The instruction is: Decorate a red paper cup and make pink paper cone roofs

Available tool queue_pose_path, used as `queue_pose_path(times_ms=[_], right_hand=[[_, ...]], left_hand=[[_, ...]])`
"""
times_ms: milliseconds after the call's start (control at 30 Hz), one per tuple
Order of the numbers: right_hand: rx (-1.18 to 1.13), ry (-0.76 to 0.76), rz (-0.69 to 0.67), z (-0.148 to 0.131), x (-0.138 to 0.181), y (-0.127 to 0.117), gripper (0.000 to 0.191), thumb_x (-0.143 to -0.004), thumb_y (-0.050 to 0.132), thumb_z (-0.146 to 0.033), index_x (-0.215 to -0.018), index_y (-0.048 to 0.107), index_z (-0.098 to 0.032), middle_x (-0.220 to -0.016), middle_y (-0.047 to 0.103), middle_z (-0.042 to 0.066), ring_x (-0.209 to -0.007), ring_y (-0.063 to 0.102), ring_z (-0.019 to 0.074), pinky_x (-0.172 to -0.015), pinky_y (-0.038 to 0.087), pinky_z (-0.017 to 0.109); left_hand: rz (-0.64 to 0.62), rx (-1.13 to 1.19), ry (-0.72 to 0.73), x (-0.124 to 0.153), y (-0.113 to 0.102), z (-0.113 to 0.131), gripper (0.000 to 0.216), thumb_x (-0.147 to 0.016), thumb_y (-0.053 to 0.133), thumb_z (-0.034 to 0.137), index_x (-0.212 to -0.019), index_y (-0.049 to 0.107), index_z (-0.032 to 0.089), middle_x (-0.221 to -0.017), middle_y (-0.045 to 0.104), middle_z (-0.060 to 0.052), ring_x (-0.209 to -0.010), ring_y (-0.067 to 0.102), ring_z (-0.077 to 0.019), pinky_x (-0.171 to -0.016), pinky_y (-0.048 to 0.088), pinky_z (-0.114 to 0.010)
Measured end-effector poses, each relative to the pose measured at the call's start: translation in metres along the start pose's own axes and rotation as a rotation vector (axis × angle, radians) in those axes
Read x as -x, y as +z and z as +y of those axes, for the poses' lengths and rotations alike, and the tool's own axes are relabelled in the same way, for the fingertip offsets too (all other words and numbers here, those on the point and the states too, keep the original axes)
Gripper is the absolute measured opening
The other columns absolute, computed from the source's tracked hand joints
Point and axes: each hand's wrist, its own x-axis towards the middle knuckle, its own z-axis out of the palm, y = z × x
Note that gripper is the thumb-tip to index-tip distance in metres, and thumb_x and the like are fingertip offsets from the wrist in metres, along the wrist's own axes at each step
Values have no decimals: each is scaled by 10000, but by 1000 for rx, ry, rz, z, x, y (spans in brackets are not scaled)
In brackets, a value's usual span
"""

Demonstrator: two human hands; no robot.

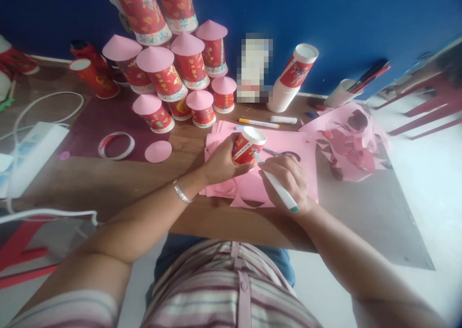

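My left hand (220,164) is wrapped round a red and white paper cup (249,145) that stands upside down on a stack of pink paper (303,169). My right hand (288,178) grips a white marker with a green end (277,188), its tip against the base of the cup. Scissors (285,153) lie on the pink paper just behind my right hand. A curved cut-out shows in the paper's near edge.
Several red cups with pink cone lids (180,77) stand at the back, with stacked cups (292,77) to the right. A tape roll (116,145), a pink paper disc (158,151), loose markers (258,123), pink scraps (346,145) and a pen cup (341,94) lie around. A white cable (21,125) runs at left.
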Motion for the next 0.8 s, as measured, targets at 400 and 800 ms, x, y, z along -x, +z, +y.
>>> queue_pose_path(times_ms=[400, 800], right_hand=[[21, 9, 0, 1, 1, 1, 395, -965, 582, -106, -1339, 568, -232, -1018, 742, 81, -824, 716, 215, -712, 574, 375], [-34, 15, -19, -1, 0, 4, 330, -967, 565, -111, -1285, 597, -195, -996, 741, 88, -809, 701, 214, -704, 546, 363]], left_hand=[[35, -82, 56, 2, 5, 3, 487, -717, 824, 349, -1049, 505, 190, -1027, 698, -67, -844, 654, -186, -727, 532, -302], [13, -52, -27, 1, 3, -5, 645, -670, 894, 466, -1109, 510, 190, -1011, 689, -55, -858, 653, -193, -720, 532, -299]])
